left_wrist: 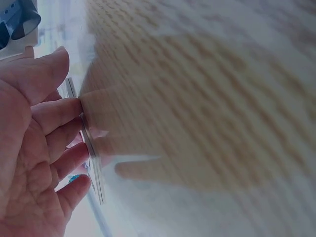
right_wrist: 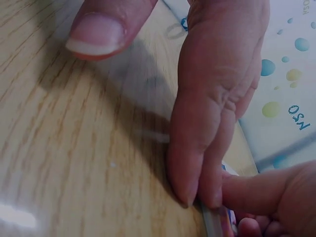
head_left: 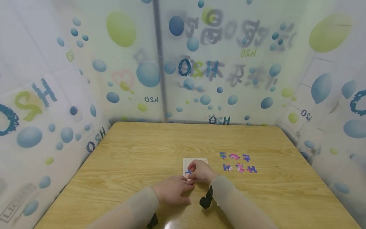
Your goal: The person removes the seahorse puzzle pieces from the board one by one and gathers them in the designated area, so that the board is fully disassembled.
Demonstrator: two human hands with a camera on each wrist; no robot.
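A small puzzle board [head_left: 195, 158] with a pale rim lies on the table in the head view. My right hand [head_left: 203, 171] is over it, thumb and fingertips pinching a blue and purple jigsaw piece [head_left: 188, 172] at the board's left part. The fingers partly hide that piece and much of the board. Beside it my left hand [head_left: 173, 190] lies low, its fingertips touching the board's near left edge. In the left wrist view, fingertips meet the thin board edge [left_wrist: 94, 163]. Both hands appear close together at the board in the right wrist view.
Several loose jigsaw pieces [head_left: 239, 167], pink, blue and purple, lie in two rows to the right of the board. The wooden table [head_left: 137, 149] is bordered by patterned curtain-like walls [head_left: 194, 105] at the back and sides.
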